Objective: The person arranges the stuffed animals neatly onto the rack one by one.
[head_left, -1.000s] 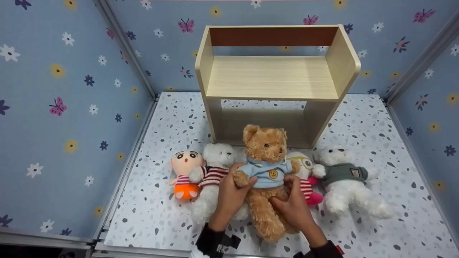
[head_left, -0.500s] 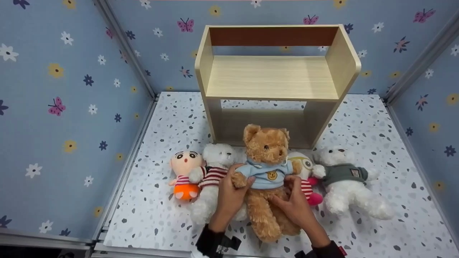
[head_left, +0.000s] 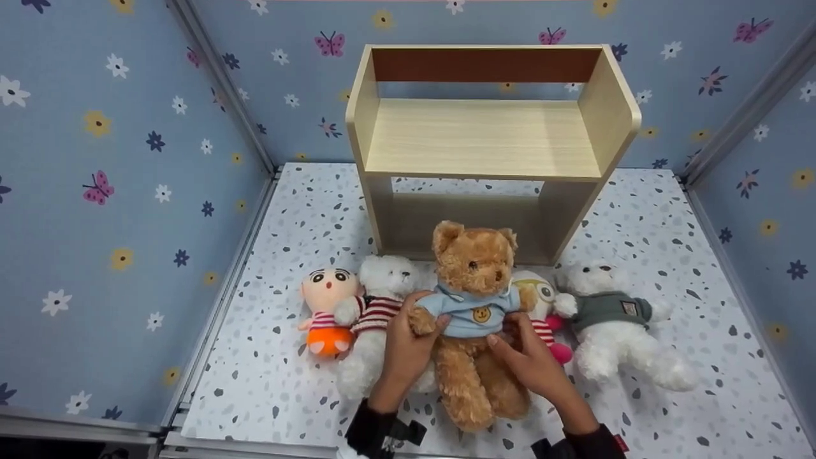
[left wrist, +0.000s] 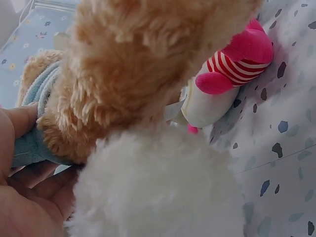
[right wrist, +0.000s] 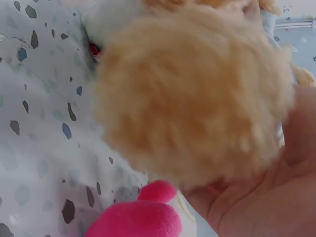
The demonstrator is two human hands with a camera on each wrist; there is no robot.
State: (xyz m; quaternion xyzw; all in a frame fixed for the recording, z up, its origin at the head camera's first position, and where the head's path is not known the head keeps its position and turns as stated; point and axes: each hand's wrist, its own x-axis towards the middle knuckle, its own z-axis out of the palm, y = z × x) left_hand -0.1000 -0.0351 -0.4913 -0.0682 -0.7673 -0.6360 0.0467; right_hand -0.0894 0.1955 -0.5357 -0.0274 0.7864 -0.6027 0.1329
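Since a second ago my right hand has slid a little higher up the brown teddy bear, and the bear itself has risen slightly with its feet drawn in from the near edge. My left hand grips the bear's side just under its arm, thumb across the light blue shirt and fingers curled round behind. My right hand holds the other side at the waist, fingers wrapped into the fur. The bear sits upright on the speckled table, right in front of the wooden shelf and between the other toys. Touching it on my left is a white bear in a striped top, and beyond that a small doll with an orange bottom. On my right a pink and white striped toy is tucked behind the bear's arm, and next to it lies a white bear in a grey sweater. From the left wrist, my fingers press into the blue shirt and fur.
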